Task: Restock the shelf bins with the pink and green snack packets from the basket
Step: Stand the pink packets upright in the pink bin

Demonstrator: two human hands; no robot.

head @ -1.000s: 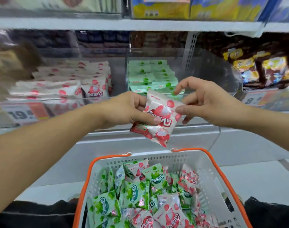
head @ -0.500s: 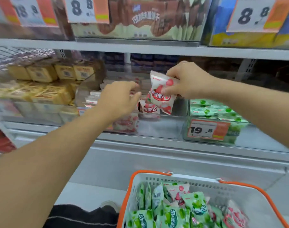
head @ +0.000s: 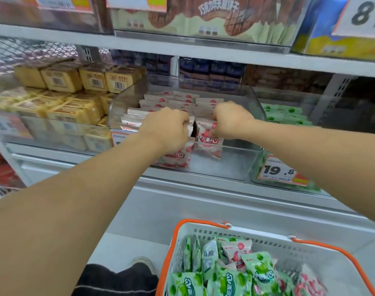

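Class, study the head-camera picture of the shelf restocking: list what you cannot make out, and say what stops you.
- Left hand: its fingertips and what they hold, hidden behind its own back.
- Price tag on the pink bin: the left wrist covers most of it.
- Basket: the lower part is cut off by the bottom edge.
- Dark packs behind the bins: blurred, print unreadable.

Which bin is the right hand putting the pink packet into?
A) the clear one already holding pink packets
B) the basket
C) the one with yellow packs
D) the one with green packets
A: the right hand pinches the pink packet inside the clear bin, with rows of pink packets behind it; the left hand holds the front row aside.
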